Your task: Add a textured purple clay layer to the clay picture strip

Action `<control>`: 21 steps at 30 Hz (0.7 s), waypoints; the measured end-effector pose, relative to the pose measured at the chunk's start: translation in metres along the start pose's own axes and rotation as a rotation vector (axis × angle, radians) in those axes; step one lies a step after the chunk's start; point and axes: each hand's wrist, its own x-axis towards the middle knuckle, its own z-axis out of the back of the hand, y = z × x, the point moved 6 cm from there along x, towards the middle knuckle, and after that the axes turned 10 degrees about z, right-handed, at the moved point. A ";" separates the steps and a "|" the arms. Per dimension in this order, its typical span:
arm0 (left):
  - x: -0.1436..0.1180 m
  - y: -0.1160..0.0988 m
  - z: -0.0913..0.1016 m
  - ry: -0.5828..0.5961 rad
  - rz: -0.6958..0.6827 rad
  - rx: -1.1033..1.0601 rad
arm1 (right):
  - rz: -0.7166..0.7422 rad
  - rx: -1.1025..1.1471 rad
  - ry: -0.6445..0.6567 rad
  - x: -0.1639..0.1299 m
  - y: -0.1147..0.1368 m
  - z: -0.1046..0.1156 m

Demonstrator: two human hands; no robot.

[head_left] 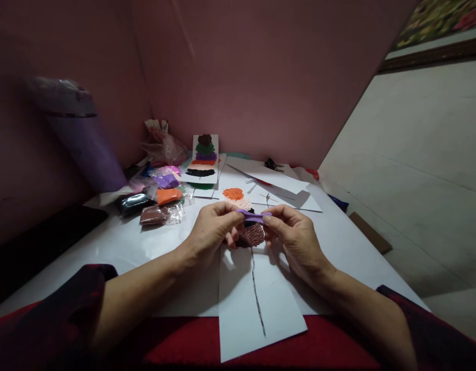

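A strip of purple modelling clay (254, 217) is stretched between my two hands. My left hand (218, 224) pinches its left end, and my right hand (292, 232) pinches the right end. Below them lies a white sheet of paper (241, 299) with a thin dark line down it. On the sheet, textured brown clay (251, 237) sits just under my fingers, partly covered by them. Black clay shows in part behind the strip. Farther up are a pale pink band and an orange clay patch (233, 194).
Left of my hands lie packets of clay, among them orange (169, 195), brown (155, 215) and black (134, 203). A card with coloured bands (203, 159) leans at the back. A purple bottle (85, 139) stands left. Papers (272, 172) and a black clip-like object (272, 164) lie back right.
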 end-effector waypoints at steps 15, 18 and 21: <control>-0.004 -0.005 -0.010 0.137 -0.010 0.175 | 0.093 -0.079 0.173 -0.005 0.011 -0.013; -0.005 -0.006 -0.012 0.134 -0.010 0.186 | 0.092 -0.095 0.173 -0.006 0.012 -0.013; -0.005 -0.005 -0.011 0.093 -0.017 0.172 | 0.087 -0.073 0.153 -0.006 0.011 -0.012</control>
